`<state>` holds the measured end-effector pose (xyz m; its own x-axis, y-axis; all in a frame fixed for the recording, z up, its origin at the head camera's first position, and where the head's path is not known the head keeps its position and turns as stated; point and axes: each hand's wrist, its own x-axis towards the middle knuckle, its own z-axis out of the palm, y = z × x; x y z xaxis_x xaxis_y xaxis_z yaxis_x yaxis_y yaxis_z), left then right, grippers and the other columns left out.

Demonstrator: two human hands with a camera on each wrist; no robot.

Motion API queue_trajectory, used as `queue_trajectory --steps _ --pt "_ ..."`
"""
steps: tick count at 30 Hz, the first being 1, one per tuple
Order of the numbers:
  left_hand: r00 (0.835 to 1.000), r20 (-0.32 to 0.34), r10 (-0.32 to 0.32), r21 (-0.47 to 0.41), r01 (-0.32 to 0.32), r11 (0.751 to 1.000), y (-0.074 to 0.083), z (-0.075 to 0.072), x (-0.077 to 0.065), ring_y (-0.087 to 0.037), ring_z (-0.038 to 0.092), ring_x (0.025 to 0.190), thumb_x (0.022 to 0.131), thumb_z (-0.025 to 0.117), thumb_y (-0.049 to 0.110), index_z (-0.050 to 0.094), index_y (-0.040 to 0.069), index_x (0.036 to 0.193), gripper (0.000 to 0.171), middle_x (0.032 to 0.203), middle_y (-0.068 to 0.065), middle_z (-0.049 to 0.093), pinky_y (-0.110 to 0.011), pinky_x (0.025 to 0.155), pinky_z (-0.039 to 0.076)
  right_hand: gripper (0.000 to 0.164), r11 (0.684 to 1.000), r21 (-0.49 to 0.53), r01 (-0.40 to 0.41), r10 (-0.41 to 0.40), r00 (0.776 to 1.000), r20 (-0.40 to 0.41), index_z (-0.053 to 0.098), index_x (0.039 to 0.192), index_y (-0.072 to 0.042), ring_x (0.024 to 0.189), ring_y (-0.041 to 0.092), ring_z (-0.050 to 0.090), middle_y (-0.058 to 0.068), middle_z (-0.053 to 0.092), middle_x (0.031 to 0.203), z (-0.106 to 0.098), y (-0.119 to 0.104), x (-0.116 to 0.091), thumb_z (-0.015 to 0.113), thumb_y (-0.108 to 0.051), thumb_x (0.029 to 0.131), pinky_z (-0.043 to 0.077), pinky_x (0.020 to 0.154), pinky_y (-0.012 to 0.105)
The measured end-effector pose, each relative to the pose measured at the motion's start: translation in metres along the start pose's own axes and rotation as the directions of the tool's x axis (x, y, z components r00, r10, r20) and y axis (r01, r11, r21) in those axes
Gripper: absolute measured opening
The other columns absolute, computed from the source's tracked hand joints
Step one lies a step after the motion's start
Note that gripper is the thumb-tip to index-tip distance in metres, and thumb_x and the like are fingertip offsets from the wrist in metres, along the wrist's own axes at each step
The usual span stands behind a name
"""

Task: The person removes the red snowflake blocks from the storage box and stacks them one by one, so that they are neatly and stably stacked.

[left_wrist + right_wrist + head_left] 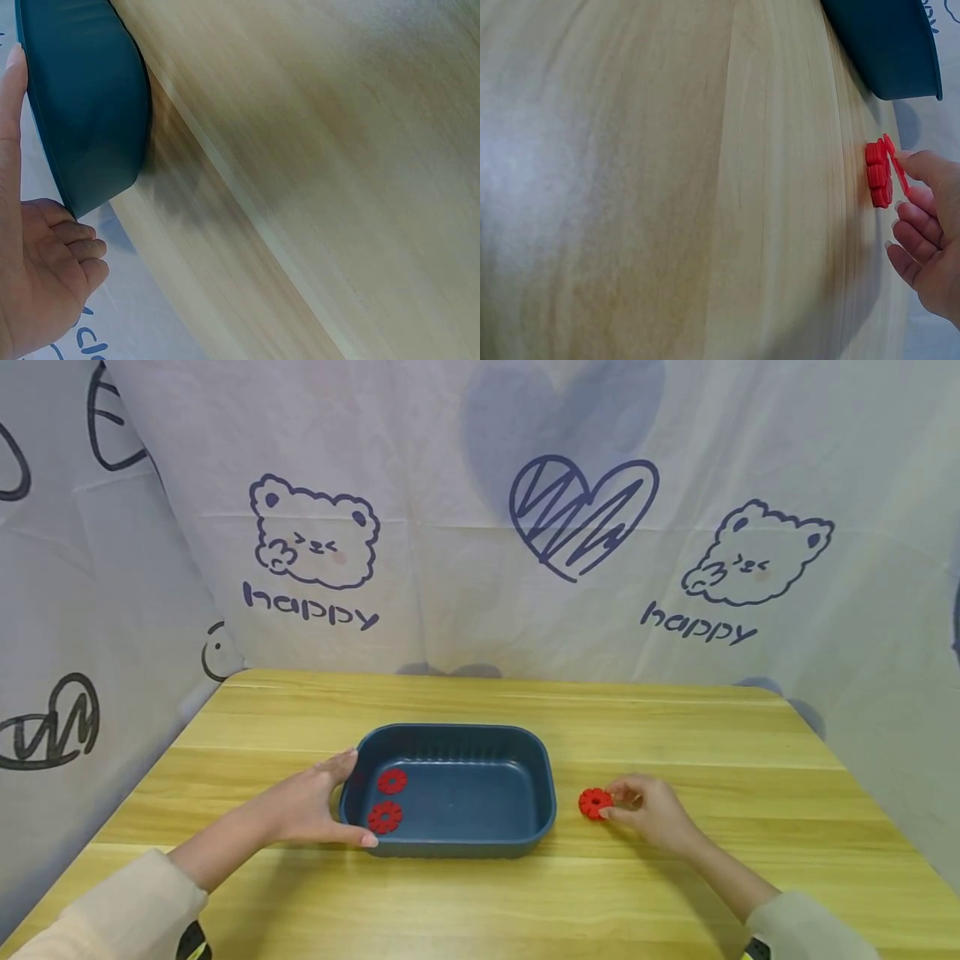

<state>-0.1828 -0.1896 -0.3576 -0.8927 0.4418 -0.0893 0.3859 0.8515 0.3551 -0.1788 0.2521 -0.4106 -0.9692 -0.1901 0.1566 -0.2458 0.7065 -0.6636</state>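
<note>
A dark blue rectangular plastic bin (457,847) stands on the table. My left hand (311,806) holds its left end, the thumb at the front rim and the fingers at the back left corner. In the left wrist view the same hand (45,270) spans the bin's wall (90,112). Two red notched, flower-shaped discs (385,817) lie flat inside at the left. To the right of the bin, my right hand (652,814) pinches a thin red disc (897,166) between thumb and fingers. It tilts up from a small stack of like discs (878,174) on the table.
The light wood table (480,910) carries the bin in the middle and the disc stack to its right. A white cloth (450,610) printed with bears, hearts and lettering hangs behind the back edge and along the sides.
</note>
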Motion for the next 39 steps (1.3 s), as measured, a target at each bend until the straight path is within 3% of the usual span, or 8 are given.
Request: queue_trajectory --steps 39 --pt "1.0 0.008 -0.008 -0.01 0.008 1.0 -0.0017 -0.0004 0.0012 -0.045 0.03 0.134 0.062 0.065 0.074 0.025 -0.008 0.143 0.122 0.15 -0.024 0.025 -0.058 0.103 0.033 0.02 0.999 -0.034 0.008 -0.009 1.0 -0.009 0.067 0.091 0.004 0.073 0.009 0.054 0.007 0.064 0.081 0.0048 0.0015 0.0012 0.075 -0.006 0.074 0.048 0.062 0.018"
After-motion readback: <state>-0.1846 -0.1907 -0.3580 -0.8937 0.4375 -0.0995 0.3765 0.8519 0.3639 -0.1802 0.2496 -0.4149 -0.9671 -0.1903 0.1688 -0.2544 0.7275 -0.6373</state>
